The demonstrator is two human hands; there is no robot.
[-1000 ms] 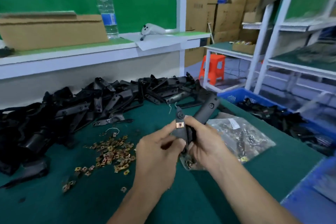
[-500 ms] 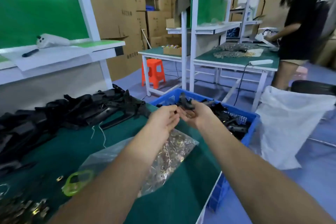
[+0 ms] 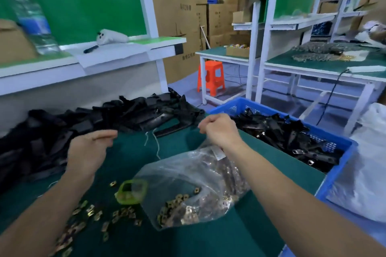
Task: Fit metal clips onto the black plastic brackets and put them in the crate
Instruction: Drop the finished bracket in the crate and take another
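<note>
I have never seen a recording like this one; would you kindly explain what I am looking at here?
There is no machine here: a person works with bare hands, and the single picture comes from a camera worn on their head, looking forward and down. The left hand is open and empty above the green table. The right hand has its fingers curled, with nothing visible in it. On the table lie a pile of black plastic brackets, a clear bag of metal clips and loose clips. The blue crate beside the table on the right already holds brackets.
</note>
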